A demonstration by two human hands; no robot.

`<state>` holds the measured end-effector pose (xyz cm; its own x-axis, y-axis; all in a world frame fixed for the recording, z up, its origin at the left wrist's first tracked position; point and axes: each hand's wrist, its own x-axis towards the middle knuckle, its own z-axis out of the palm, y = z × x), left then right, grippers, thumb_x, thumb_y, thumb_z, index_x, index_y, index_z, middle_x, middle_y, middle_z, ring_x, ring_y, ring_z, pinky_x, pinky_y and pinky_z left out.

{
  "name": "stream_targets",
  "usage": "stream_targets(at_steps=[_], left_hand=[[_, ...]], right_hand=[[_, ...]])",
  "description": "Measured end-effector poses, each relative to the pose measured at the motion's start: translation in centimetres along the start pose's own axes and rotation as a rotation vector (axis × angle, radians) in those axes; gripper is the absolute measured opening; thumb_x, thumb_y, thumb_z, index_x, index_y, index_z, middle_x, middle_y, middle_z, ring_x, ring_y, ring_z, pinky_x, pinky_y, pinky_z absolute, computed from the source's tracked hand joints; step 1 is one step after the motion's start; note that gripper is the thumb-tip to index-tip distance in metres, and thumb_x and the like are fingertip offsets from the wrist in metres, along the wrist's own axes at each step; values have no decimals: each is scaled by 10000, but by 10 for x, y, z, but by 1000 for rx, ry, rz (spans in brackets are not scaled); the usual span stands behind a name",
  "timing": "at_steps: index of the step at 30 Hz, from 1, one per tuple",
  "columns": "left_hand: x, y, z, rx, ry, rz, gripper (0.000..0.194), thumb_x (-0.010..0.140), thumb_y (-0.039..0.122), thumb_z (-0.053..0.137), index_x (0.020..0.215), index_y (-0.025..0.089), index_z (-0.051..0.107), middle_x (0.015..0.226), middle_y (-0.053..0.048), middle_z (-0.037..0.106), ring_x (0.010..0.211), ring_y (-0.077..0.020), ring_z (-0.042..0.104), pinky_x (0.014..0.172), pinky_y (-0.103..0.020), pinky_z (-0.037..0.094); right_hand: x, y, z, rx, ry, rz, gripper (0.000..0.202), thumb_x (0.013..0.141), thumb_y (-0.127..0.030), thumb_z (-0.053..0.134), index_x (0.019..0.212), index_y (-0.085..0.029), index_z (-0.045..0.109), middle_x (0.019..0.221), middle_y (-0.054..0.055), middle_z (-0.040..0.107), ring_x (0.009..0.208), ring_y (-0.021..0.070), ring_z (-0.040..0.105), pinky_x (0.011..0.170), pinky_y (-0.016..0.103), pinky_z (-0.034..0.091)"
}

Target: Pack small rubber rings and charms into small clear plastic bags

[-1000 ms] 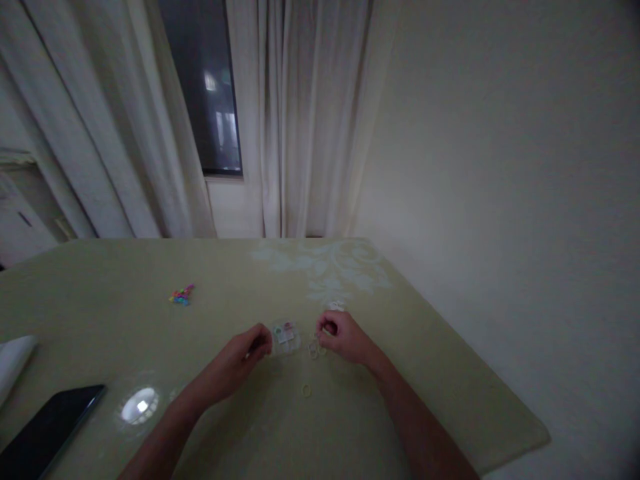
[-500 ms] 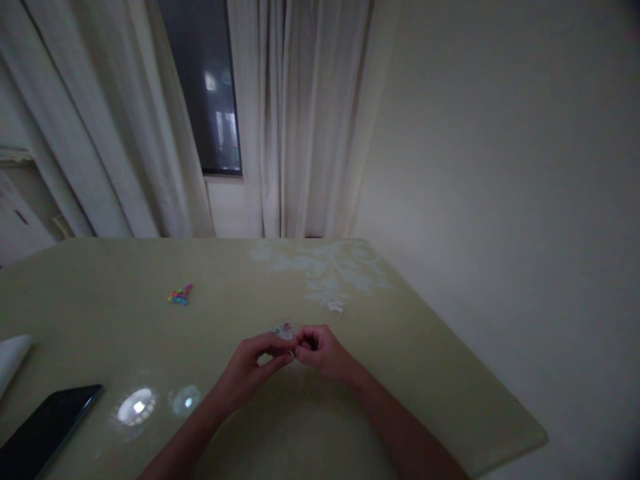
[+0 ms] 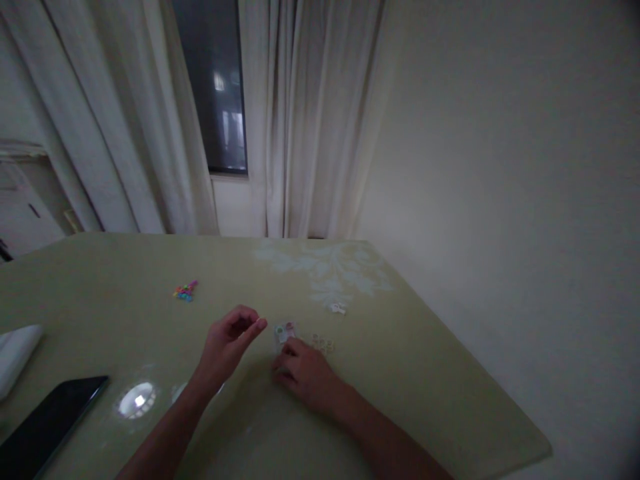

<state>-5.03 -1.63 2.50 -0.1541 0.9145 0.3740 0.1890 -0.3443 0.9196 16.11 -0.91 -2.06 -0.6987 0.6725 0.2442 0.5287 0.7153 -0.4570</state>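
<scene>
My left hand is raised a little above the table, thumb and forefinger pinched together. Whatever sits at those fingertips is too small to make out. Low over the tabletop, my right hand has its fingers curled downward, and what lies under them is hidden. Just beyond its fingers is a small clear packet with coloured bits showing in it. Several small pale ring-shaped pieces lie to the right of the packet. Farther back rests a little group of white pieces.
A pile of small bright-coloured pieces sits at the left on the glossy table. A dark flat device and a white object lie near the left edge. Curtains and a wall border the table.
The two hands have come apart. My left hand moved left and up, while my right hand dropped toward the table beside the packet. The pale ring-shaped pieces have come into view.
</scene>
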Motion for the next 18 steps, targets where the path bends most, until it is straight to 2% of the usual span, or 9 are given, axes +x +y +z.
stream_targets(at_steps=[2, 5, 11, 16, 18], left_hand=[[1, 2, -2, -32, 34, -47, 301, 787, 476, 787, 762, 193, 685, 720, 7, 666, 684, -150, 624, 645, -247, 536], [2, 2, -2, -42, 47, -92, 322, 770, 504, 795, 788, 189, 732, 717, -12, 713, 686, -164, 644, 646, -263, 552], [3, -2, -3, -71, 44, -90, 301, 768, 480, 805, 841, 191, 771, 747, -28, 762, 687, -165, 679, 656, -266, 580], [4, -5, -2, -135, 56, -89, 347, 767, 480, 818, 937, 184, 754, 890, -73, 816, 737, -181, 729, 695, -291, 612], [4, -6, -1, -177, 63, -101, 359, 762, 476, 832, 941, 183, 729, 885, -78, 821, 740, -191, 747, 706, -303, 621]], right_hand=[[2, -3, 5, -153, -39, -18, 117, 959, -284, 698, 1007, -197, 761, 1065, 77, 688, 982, 214, 662, 850, 281, 511], [7, -5, 11, -312, -32, -42, 184, 985, -294, 633, 983, -150, 748, 1019, 114, 698, 941, 239, 666, 814, 310, 524], [9, -5, 19, -405, -18, -76, 219, 940, -278, 623, 1010, -98, 726, 1015, 151, 693, 898, 255, 659, 769, 335, 528], [5, -6, 0, -371, -75, -59, 200, 921, -268, 640, 1015, -103, 702, 1043, 156, 682, 939, 258, 646, 813, 337, 529], [7, -4, -13, -307, -34, -23, 162, 926, -239, 634, 1025, -121, 683, 1073, 142, 667, 999, 249, 633, 843, 321, 523]])
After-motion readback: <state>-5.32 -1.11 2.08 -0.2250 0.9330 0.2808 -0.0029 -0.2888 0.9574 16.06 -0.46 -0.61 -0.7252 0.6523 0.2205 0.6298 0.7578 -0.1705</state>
